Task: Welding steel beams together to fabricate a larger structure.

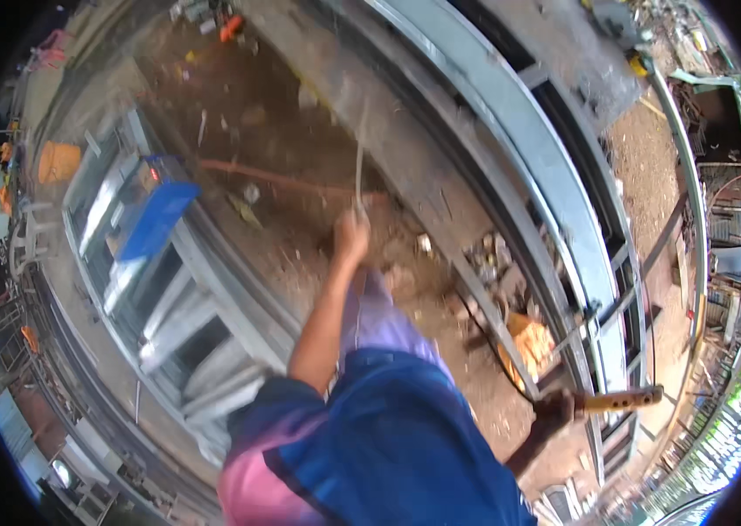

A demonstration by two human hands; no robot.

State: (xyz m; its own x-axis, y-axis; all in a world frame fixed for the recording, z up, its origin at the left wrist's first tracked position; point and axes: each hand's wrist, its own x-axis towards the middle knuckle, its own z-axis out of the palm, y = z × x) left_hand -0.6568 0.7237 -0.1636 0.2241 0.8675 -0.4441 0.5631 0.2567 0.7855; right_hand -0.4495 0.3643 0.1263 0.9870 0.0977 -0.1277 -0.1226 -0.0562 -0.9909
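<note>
My left hand (353, 237) is closed around the lower end of a thin pale rod (359, 167) that points away from me over the brown dirt. At the lower right, my right hand (554, 408) grips a tan bar-shaped handle (620, 401) with dark holes along its side, which sticks out to the right. A dark cable (486, 337) runs close by that hand; whether it joins the handle I cannot tell. The hand is beside a long grey steel frame (554, 184) with crossbars, lying diagonally along my right side.
On my left stands a metal frame (81, 254) with a blue panel (160, 221) and pale slats. An orange bucket (58, 163) is beyond it. A reddish strip (291, 181) crosses the dirt ahead. Rubble and a crumpled orange-yellow bag (528, 348) lie near the steel frame.
</note>
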